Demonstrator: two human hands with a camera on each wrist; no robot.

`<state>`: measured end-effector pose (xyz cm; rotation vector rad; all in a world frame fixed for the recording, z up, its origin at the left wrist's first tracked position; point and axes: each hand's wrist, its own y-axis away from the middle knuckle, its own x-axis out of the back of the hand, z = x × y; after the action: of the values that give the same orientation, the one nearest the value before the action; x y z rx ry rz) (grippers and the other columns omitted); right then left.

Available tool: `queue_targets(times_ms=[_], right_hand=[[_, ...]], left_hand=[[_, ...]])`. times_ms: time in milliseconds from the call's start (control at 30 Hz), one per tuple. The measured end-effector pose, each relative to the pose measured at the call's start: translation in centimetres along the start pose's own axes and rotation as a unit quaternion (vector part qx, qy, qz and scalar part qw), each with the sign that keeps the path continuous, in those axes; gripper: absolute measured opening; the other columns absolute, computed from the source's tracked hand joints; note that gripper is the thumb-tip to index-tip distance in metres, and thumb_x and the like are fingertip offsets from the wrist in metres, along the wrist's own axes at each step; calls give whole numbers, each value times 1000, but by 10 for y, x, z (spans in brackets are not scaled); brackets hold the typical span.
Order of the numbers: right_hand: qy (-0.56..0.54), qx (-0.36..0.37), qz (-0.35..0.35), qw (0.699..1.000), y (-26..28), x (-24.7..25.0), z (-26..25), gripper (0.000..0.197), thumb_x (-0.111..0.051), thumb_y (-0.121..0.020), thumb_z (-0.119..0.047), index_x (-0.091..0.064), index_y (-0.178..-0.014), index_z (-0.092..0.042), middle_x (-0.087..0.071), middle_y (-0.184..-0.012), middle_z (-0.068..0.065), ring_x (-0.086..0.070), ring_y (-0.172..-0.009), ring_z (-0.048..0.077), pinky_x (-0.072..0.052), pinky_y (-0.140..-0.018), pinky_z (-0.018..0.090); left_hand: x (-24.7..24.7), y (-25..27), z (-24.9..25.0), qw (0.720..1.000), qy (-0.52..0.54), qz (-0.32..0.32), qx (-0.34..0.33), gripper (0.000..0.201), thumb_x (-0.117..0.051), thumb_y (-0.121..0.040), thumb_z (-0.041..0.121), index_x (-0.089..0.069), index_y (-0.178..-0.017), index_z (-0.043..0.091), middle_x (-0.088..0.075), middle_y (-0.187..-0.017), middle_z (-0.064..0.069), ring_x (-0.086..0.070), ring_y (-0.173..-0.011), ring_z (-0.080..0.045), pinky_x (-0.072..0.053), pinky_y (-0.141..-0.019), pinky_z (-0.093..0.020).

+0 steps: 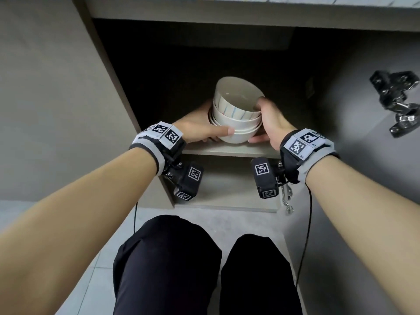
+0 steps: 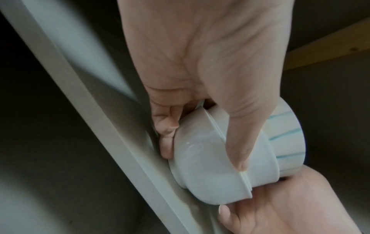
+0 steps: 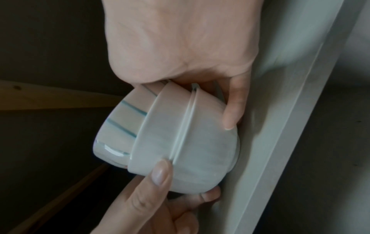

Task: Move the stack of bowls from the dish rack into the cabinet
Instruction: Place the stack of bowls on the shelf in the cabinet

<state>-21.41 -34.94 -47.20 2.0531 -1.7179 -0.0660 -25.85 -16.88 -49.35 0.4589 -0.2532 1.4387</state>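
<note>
White bowls (image 1: pixel 236 114), nested in a stack, sit at the front edge of the cabinet shelf (image 1: pixel 227 150). Left hand (image 1: pixel 200 127) and right hand (image 1: pixel 270 122) cup opposite sides, thumbs across the walls, fingers tucked underneath, probably so nothing tips while settling.

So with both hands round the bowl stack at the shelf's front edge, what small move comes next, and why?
Probably slide the bowl stack a little deeper: its base sits near the shelf front edge, and left hand and right hand both grip it, fingers tucked under the bottom bowl.
</note>
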Motion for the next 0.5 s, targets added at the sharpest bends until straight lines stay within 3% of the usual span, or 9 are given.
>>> queue_targets(times_ms=[100,266,366,433,500], right_hand=[[10,1,10,1000,-5,1,0,33,-38,-97,-48,-54,-112,-23,-60,-101,5,-66,-97,27,-60,-66,34],[39,2,22,999,-10,0,-8,54,-38,-92,-53,-53,-129,-17,-61,-124,16,-64,-107,34,-57,-57,32],[11,0,15,1000,-8,2,-12,54,-39,-96,-52,-49,-138,-18,-59,-129,15,-62,-112,34,-61,-71,40],[-16,4,20,1000,-6,6,-12,57,-37,-97,-54,-49,-141,-20,-57,-138,14,-59,-119,34,-59,-86,46],[-36,20,50,998,-6,10,-12,63,-39,-95,-60,-47,-145,-24,-52,-148,11,-55,-126,32,-52,-100,49]], left_hand=[[-1,-5,-1,1000,-6,-7,-1,78,-80,-80,33,-37,-144,21,-72,-108,-5,-70,-79,-18,-50,-59,-31],[-1,-12,2,1000,-26,-9,-8,80,-78,-82,36,-32,-145,22,-69,-116,-9,-73,-89,-28,-56,-64,-34],[-3,-13,2,1000,-26,-14,-5,84,-78,-83,35,-28,-149,23,-64,-126,-8,-71,-101,-29,-62,-80,-44],[-4,-13,2,1000,-27,-6,-4,88,-79,-81,37,-26,-151,24,-59,-134,-4,-68,-108,-25,-61,-86,-46],[-3,-15,1,999,-45,17,-15,93,-81,-79,36,-26,-152,21,-54,-143,-3,-59,-123,-21,-52,-102,-43]])
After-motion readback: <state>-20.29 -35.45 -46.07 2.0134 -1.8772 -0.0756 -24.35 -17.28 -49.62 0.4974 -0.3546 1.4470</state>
